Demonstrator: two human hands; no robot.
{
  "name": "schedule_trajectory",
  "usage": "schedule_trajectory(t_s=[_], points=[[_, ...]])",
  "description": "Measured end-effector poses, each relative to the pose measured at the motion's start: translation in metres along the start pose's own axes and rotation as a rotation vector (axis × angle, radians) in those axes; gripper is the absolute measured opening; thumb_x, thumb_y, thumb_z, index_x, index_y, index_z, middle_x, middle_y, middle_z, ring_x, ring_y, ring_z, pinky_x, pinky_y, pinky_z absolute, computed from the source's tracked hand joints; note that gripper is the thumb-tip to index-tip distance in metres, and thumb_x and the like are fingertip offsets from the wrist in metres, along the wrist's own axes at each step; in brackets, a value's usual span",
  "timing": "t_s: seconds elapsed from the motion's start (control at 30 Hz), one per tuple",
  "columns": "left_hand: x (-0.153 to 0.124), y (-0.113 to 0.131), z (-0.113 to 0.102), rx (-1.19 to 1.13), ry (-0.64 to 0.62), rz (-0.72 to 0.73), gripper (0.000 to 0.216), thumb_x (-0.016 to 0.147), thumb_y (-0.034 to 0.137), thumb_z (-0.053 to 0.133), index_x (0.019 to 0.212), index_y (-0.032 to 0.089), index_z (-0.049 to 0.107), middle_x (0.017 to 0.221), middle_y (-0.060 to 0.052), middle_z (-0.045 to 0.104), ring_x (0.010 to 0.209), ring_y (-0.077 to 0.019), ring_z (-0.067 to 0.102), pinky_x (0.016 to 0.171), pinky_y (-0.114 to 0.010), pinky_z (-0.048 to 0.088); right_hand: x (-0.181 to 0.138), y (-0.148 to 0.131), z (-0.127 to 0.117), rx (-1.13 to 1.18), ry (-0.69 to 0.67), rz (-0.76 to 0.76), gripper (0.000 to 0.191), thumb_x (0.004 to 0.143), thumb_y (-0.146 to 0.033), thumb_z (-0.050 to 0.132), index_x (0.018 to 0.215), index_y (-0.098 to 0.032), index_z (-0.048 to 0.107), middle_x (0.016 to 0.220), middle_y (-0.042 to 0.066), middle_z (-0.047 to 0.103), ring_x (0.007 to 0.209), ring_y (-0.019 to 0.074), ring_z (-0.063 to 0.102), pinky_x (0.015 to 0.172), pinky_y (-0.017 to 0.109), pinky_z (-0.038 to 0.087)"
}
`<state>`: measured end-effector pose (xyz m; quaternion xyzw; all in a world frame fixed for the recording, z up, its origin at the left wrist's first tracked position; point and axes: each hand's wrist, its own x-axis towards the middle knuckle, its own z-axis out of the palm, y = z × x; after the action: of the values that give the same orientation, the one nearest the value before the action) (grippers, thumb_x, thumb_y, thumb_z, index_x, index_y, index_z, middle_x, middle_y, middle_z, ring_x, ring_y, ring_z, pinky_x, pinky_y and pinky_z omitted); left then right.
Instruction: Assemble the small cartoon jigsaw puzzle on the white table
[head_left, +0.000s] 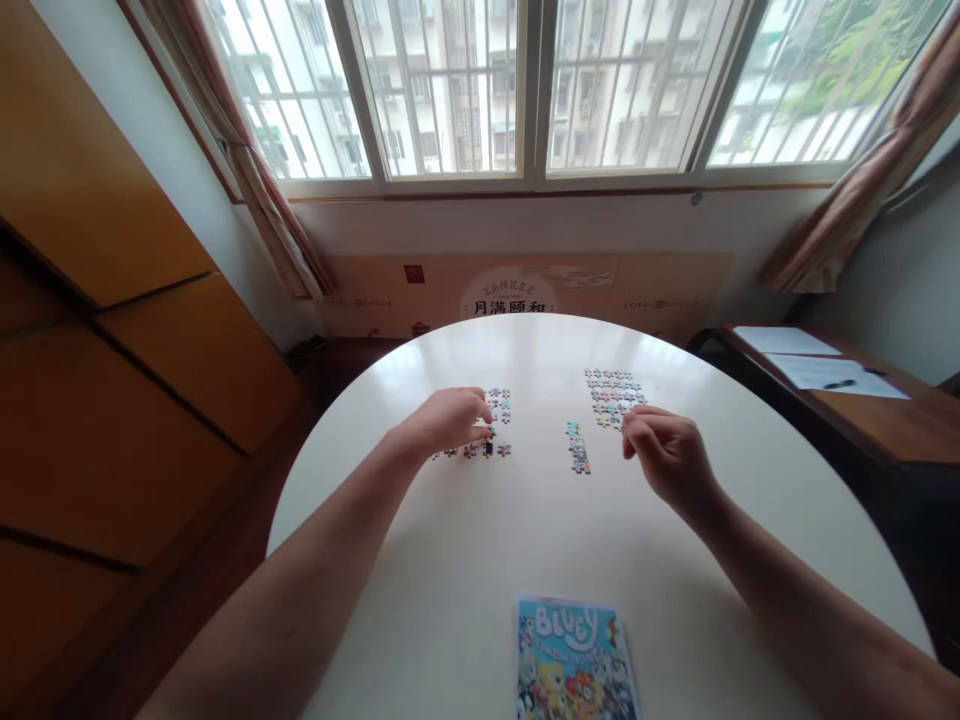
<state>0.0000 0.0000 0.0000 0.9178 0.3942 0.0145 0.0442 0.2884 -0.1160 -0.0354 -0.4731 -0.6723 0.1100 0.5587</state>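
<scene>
"How's the grip?"
"Left hand: apart over loose pieces. Right hand: curled; whether closed, can't tell."
"The puzzle strip?"
"Between them, nearer the right, long axis toward the near edge of the counter."

The left hand partly covers the puzzle pieces below it, their prints too small to make out. Whether the right hand pinches anything is hidden. Nearer than both hands, the Bluey picture is cut off at the bottom.
</scene>
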Motion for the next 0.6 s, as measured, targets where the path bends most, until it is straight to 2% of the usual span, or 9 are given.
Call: schedule_trajectory(t_s=[0.2,0.37,0.47,0.6], points=[[0.0036,0.002,0.0013,0.026,-0.05,-0.055,0.02,0.081,0.024,0.066,0.096,0.026,0.079,0.109,-0.003,0.072,0.093,-0.0211,0.068,0.078,-0.028,0.048,-0.0006,0.0009,-0.0017,0.039,0.08,-0.026,0.044,0.091,-0.021,0.048,0.047,-0.022,0.051,0.056,0.001,0.054,0.06,0.0166,0.055,0.06,0.032,0.041],[0.0059,0.0025,0.0024,0.031,-0.079,-0.085,0.019,0.082,0.025,0.064,0.098,0.024,0.075,0.112,-0.005,0.07,0.09,-0.0214,0.067,0.072,-0.028,0.047,0.0002,-0.0004,-0.0019,0.039,0.095,-0.023,0.045,0.091,-0.02,0.048,0.047,-0.022,0.051,0.056,0.001,0.054,0.06,0.0165,0.055,0.06,0.032,0.041],[0.0056,0.0004,0.0008,0.007,-0.044,-0.069,0.015,0.084,0.024,0.061,0.092,0.023,0.073,0.108,-0.005,0.071,0.086,-0.0206,0.066,0.07,-0.028,0.046,0.0002,-0.0025,-0.0021,0.036,0.098,-0.037,0.044,0.091,-0.019,0.049,0.046,-0.022,0.051,0.056,0.001,0.053,0.058,0.0156,0.053,0.058,0.031,0.04],[0.0028,0.0016,-0.0063,-0.086,0.025,-0.035,0.013,0.086,0.024,0.059,0.089,0.022,0.072,0.092,-0.004,0.074,0.081,-0.0197,0.067,0.069,-0.029,0.047,0.0012,-0.0037,-0.0031,0.029,0.105,-0.053,0.044,0.091,-0.019,0.049,0.047,-0.022,0.051,0.055,0.001,0.053,0.056,0.015,0.052,0.056,0.031,0.04]])
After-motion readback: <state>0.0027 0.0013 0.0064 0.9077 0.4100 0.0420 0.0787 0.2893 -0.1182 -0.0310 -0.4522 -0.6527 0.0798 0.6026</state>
